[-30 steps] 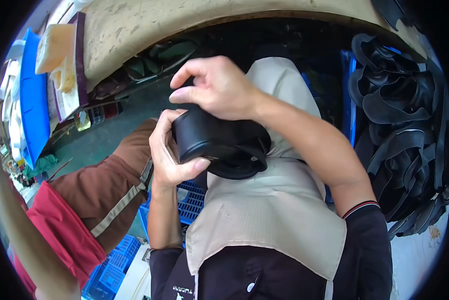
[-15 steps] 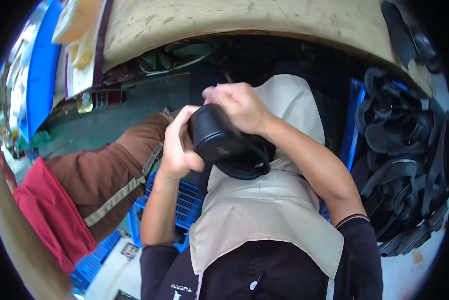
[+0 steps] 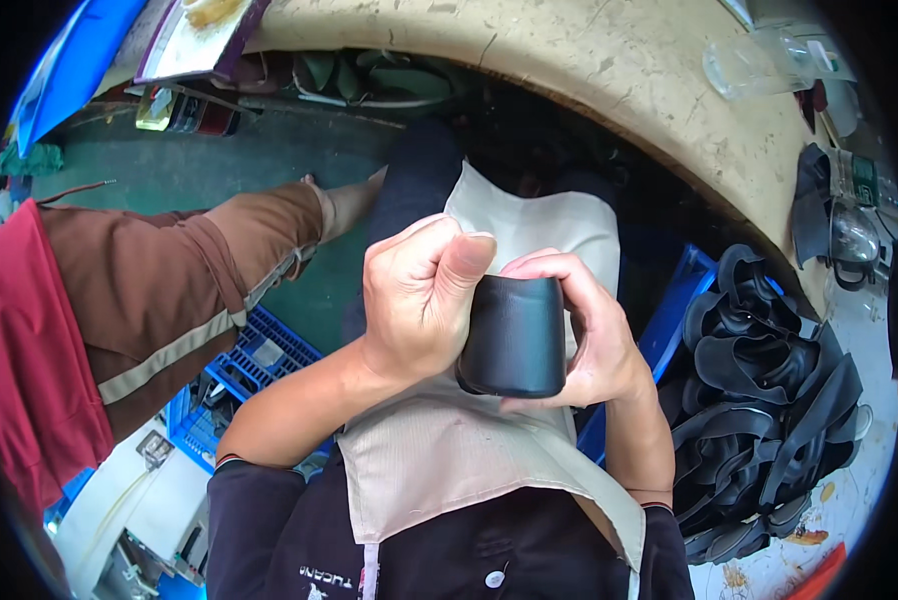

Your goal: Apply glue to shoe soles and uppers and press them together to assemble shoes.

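Above my lap is a black shoe upper (image 3: 514,338), its smooth, rounded closed end facing me; the rest of it is hidden behind that end and my hands. My right hand (image 3: 601,335) wraps its right side, with fingers over the top edge and others beneath. Against its left side my left hand (image 3: 416,298) is closed in a fist, thumb on top. The part pinched in that fist cannot be seen. Below the hands lies my beige apron (image 3: 469,455).
A pile of black shoe uppers (image 3: 759,390) lies to my right, beside a blue crate (image 3: 659,325). A worn bench (image 3: 569,50) curves across the far side, with a clear plastic cup (image 3: 759,65). At left sits another person in brown trousers (image 3: 149,290), near a blue basket (image 3: 269,345).
The shoe upper has turned and moved right and down. My right hand has shifted from its top to its right side; my left hand has closed into a fist. The view has shifted.
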A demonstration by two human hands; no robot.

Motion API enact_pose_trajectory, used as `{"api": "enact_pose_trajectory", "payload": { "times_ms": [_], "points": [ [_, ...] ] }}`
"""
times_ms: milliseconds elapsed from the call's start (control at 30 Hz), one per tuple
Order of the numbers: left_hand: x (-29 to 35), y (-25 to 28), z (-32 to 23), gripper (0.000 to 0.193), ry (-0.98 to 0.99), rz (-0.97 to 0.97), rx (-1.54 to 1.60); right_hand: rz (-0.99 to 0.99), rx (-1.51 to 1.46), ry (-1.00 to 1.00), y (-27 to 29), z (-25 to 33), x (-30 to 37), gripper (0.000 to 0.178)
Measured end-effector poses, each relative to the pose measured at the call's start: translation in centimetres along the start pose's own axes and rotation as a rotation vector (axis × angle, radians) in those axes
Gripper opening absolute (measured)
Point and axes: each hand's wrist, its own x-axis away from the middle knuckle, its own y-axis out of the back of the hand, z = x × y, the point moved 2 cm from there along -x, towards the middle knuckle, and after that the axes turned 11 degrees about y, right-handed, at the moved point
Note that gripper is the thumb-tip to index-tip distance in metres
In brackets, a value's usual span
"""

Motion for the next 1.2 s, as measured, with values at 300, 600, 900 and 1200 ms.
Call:
{"api": "enact_pose_trajectory", "payload": {
  "times_ms": [300,600,900,1200],
  "points": [
    [0.6,2.9,3.9,0.023,0.196,0.154,-0.114,0.033,0.21,0.095,-3.7,-1.3,-1.4,0.073],
    [-0.2,3.5,-4.5,0.047,-0.523,0.298,-0.524,0.029,0.297,0.024,-2.1,-0.1,-1.1,0.079],
    [-2.3,7.0,-8.1,0.077,-0.03,-0.028,-0.112,-0.312,-0.333,0.002,3.0,-0.9,1.4,0.113],
    [7.2,2.9,2.7,0.073,0.068,0.234,-0.234,-0.331,-0.431,0.146,6.2,-1.7,-2.8,0.078]
  ]
}}
